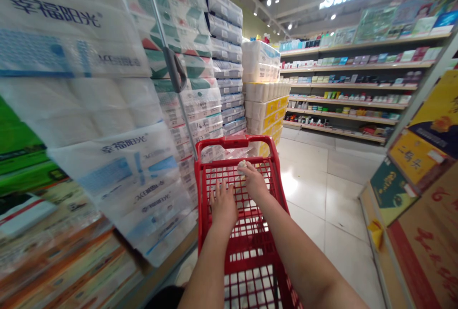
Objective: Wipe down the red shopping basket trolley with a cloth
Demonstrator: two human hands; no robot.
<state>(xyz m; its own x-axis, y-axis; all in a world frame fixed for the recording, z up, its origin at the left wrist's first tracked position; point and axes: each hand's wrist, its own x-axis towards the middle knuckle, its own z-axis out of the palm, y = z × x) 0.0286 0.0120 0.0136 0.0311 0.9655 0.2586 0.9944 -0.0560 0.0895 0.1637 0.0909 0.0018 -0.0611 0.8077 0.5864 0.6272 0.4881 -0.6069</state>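
A red plastic shopping cart with grid panels stands right in front of me. My left hand lies over its grid, fingers stretched out and slightly spread, with nothing in them. Just to the right and a little farther forward, my right hand is closed on a small crumpled white tissue or cloth; which of the two I cannot tell. The white wad is against or just above the upper part of the grid.
Wrapped toilet paper packs rise on the left, beside a metal pole with a grey grip. Yellow-banded paper packs stand ahead. Stocked shelves line the back. Cartons border the tiled aisle on the right.
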